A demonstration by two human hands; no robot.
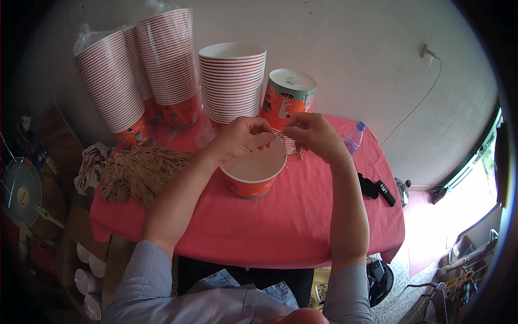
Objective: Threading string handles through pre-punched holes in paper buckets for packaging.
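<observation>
1. The orange paper bucket (253, 174) stands mid-desk (302, 216); light, thin-walled, easily crushed, best held at its rim
2. Left hand (240, 137) and right hand (313, 132) hover over it, each pinching a thin string (280, 135), limp and fine
3. Both forearms reach forward, wrists bent inward

A paper tub (253, 175) sits mid-table (280, 227), a pile of cord (140, 173) at the left edge, cup stacks (232, 81) along the back edge, probably a bottle (353, 137) at the right.
</observation>
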